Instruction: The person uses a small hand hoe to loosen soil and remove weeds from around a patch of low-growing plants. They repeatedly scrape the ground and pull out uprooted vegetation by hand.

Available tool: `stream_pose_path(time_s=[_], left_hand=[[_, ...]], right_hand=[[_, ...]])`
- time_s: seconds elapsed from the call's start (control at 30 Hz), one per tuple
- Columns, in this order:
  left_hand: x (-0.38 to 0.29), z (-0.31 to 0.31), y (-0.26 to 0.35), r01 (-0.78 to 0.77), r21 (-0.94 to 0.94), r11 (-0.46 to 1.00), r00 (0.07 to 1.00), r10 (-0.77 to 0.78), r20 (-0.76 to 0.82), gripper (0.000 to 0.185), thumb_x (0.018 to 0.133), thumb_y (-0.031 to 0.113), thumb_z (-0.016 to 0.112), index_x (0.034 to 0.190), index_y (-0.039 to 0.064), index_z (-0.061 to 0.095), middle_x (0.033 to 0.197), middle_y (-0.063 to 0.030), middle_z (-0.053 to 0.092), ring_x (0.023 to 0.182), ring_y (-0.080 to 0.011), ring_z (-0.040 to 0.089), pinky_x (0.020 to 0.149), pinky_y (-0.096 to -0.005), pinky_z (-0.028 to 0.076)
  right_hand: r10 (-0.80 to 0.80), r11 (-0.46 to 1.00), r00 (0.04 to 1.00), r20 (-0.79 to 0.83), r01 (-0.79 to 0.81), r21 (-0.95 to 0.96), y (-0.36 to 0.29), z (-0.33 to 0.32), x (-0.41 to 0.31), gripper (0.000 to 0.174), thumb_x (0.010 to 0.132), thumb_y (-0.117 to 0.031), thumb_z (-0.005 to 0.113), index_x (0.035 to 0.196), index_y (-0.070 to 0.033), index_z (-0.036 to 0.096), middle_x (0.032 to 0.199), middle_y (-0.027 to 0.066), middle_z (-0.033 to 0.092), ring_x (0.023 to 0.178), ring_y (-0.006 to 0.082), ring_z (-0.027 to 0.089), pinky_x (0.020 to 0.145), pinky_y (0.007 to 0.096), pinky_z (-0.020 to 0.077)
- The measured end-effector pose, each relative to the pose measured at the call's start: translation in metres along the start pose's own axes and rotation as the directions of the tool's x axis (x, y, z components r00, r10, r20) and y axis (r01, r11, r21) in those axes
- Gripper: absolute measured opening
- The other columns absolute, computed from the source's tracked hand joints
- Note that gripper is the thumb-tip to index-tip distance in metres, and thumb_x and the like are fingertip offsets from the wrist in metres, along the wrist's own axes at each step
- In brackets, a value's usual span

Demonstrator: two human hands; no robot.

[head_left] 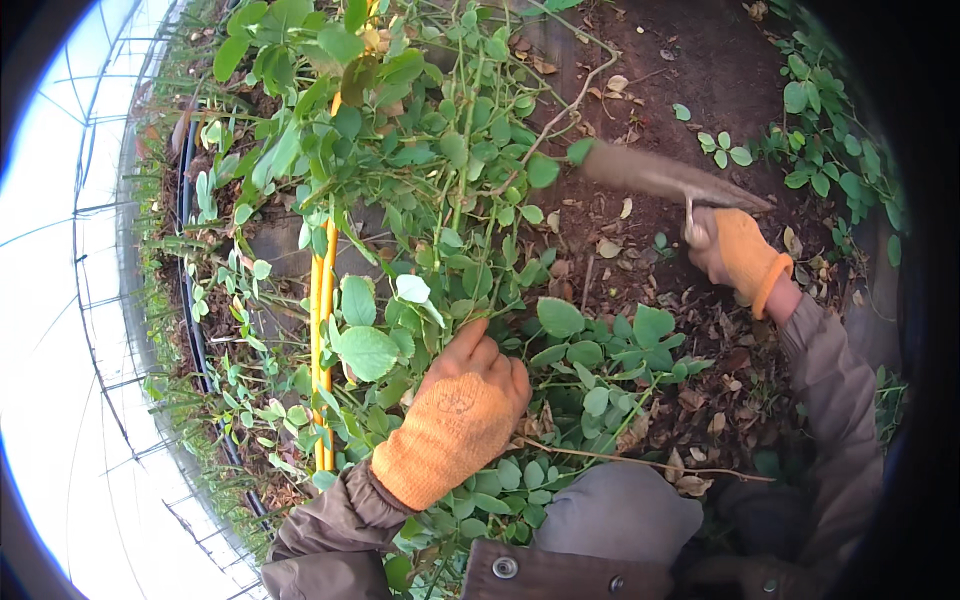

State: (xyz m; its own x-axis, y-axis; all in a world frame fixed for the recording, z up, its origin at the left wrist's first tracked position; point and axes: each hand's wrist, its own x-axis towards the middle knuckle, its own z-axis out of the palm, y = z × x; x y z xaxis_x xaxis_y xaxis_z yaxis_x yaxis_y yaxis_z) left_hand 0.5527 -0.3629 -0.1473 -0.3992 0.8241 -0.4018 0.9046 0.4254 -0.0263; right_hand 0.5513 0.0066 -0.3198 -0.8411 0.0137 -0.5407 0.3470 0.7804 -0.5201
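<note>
My left hand (465,405), in an orange knitted glove with bare fingertips, is at the lower middle among leafy green stems (465,165). Its fingers curl against the foliage; whether they grip a stem cannot be made out. At the right, my right hand (731,251), gloved alike, is closed on the handle of a hand tool with a long, flat, soil-brown blade (667,176). The blade is blurred and points left over the soil, its far end close to the leaves.
Yellow poles (322,337) run upright through the plants. A black hose (187,285) lies along the left bed. Dry leaves (607,247) litter brown soil (697,75). More foliage (832,142) grows at the right. A thin dry stem (645,460) crosses in front of my knee (622,510).
</note>
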Motion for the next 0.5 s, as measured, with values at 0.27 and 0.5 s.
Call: stream_pose_path(time_s=[0.27, 0.5], left_hand=[[-0.008, 0.003, 0.002, 0.05, -0.069, 0.996, 0.999, -0.05, -0.004, 0.019, 0.08, 0.017, 0.075, 0.085, 0.0, 0.069, 0.098, -0.017, 0.073, 0.112, -0.0368, 0.069, 0.116, -0.0517, 0.05], [-0.035, -0.001, 0.008, 0.034, -0.13, 0.991, 0.998, -0.04, -0.048, 0.027, 0.07, 0.021, 0.074, 0.084, -0.002, 0.073, 0.125, -0.0226, 0.074, 0.133, -0.0384, 0.063, 0.123, -0.053, 0.044]], right_hand=[[-0.209, 0.953, 0.966, 0.153, 0.236, -0.191, 0.003, 0.079, -0.012, 0.03, 0.082, -0.025, 0.08, 0.108, -0.01, 0.074, 0.095, 0.0218, 0.079, 0.097, 0.0449, 0.076, 0.094, 0.0533, 0.0601], [0.05, 0.995, 0.999, -0.008, -0.05, 0.09, 0.024, 0.053, -0.012, 0.043, 0.078, -0.025, 0.088, 0.116, -0.009, 0.076, 0.108, 0.0223, 0.079, 0.105, 0.0418, 0.075, 0.095, 0.0502, 0.0583]])
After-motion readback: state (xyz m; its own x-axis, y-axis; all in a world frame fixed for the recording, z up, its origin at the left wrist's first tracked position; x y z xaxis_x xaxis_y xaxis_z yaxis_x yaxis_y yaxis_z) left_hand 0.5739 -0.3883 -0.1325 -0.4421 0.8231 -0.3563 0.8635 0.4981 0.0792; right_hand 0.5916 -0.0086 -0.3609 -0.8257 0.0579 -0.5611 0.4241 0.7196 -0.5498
